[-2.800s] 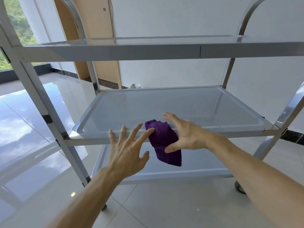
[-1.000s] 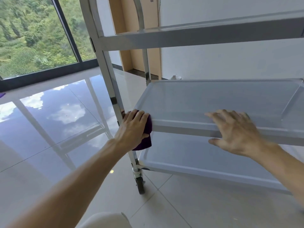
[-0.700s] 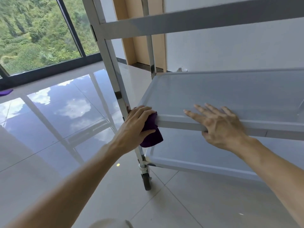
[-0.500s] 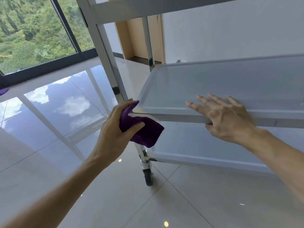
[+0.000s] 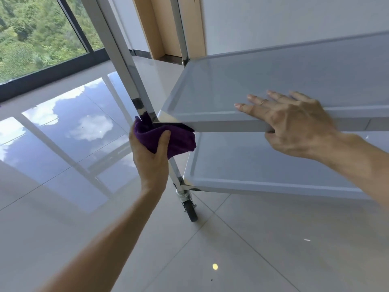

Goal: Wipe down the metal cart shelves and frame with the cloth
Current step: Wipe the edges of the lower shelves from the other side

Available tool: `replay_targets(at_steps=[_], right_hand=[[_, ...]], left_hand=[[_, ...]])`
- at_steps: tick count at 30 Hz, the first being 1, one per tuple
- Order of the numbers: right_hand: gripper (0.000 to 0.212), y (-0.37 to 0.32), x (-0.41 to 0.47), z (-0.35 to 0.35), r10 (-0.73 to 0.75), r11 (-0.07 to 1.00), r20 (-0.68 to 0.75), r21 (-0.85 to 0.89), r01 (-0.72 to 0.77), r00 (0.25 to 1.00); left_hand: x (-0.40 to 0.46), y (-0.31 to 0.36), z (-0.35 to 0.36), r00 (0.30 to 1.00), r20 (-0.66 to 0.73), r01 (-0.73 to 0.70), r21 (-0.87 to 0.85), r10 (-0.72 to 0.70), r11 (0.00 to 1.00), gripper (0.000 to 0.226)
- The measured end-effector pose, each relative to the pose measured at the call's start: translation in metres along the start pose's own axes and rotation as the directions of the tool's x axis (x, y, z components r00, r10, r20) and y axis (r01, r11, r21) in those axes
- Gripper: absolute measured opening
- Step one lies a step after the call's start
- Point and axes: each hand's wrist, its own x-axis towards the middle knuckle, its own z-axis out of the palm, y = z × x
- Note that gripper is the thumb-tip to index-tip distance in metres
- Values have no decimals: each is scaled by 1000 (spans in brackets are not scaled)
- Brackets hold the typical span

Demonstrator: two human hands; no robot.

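Observation:
The metal cart's middle shelf point(image 5: 273, 81) fills the right of the view, with the lower shelf point(image 5: 263, 161) beneath it. A shiny upright frame post point(image 5: 117, 53) slants down to the shelf's near left corner. My left hand point(image 5: 151, 157) grips a bunched purple cloth point(image 5: 176, 140) wrapped around the post just under that corner. My right hand point(image 5: 294, 123) clasps the shelf's front edge, fingers spread flat on top and thumb underneath.
A black caster wheel point(image 5: 191, 209) stands under the post on the glossy tiled floor point(image 5: 252, 249). A large window point(image 5: 37, 32) with greenery is at the back left. A wooden door frame point(image 5: 155, 26) and white wall lie behind the cart.
The cloth went from my right hand to my left and moved to the left post. My left hand has since dropped below the shelf corner. My right hand now grips the shelf's front edge.

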Motion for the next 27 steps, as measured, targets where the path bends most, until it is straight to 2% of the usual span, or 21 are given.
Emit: replay_targets(at_steps=[5,9,12,15,18,20,22,24,27], right_hand=[[81,1,-3,1,-7,1000,-32,3,7,999],[81,2,-3,3,-7,1000,-50,11,8,999],[79,0,-5,5,-2,1000,-77,23,4,997],[79,0,-5,5,3,999,-75,42,0,997],[80,1,-6,5,-2,999,-74,34,4,997],[79,0,-5,5,-8,1000,-81,28,11,997],[78,-1,-4,5,-7,1000,-91,24,9,996],[77,-2,-2,5,-9,1000,-99,14,10,995],[77,-4,-1,7,0,1000,-96,17,1,995]], left_hand=[[-20,-54,8,987,47,147,79,-151,986,59],[-42,-93,8,937,100,321,137,-335,937,48],[-49,-105,4,907,126,379,170,-401,910,44],[-48,-92,9,929,51,360,110,-367,926,42],[-32,-63,17,970,-66,233,-46,-236,971,52],[-13,-46,19,982,-123,133,-83,-143,988,60],[-2,-36,19,989,-120,82,-76,-91,994,64],[-2,-39,19,991,-97,90,-33,-93,995,66],[-18,-66,17,973,-25,231,26,-230,973,58]])
